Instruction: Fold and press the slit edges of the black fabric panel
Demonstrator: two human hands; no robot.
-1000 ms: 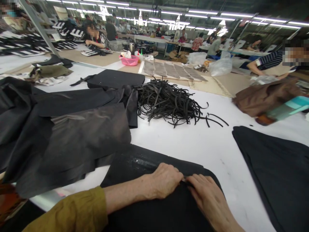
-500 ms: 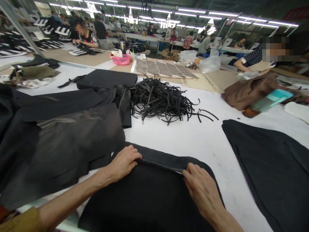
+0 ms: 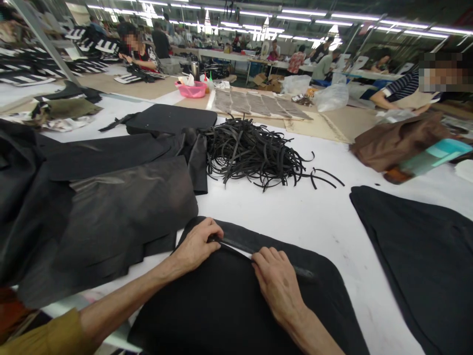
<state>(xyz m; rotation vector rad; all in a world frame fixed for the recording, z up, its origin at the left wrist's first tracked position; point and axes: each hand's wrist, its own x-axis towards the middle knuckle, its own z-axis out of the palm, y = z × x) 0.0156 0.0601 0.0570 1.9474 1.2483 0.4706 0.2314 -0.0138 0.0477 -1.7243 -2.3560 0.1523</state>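
A large black leather-like panel [image 3: 221, 301] with rounded corners lies in front of me on the white table. A narrow black strip or folded edge [image 3: 236, 245] runs across its upper part, with a thin pale gap showing beneath. My left hand [image 3: 199, 242] is closed at the left end of this edge, fingers and thumb pinched on it. My right hand [image 3: 277, 276] is closed further right on the same edge, its fingertips pressed together and bent over it. What lies under the right fingertips is hidden.
A heap of thin black strips [image 3: 254, 153] lies beyond the panel. Black sheets [image 3: 129, 212] spread at left, and stacked black panels [image 3: 414, 246] lie at right. A teal-lidded bottle [image 3: 424, 160] rests by brown material [image 3: 395, 140]. A pink basket [image 3: 191, 89] stands farther back; people work around.
My right hand has slid left along the edge, closer to my left hand. The left hand keeps its pinch near the left end. The view has shifted slightly left.
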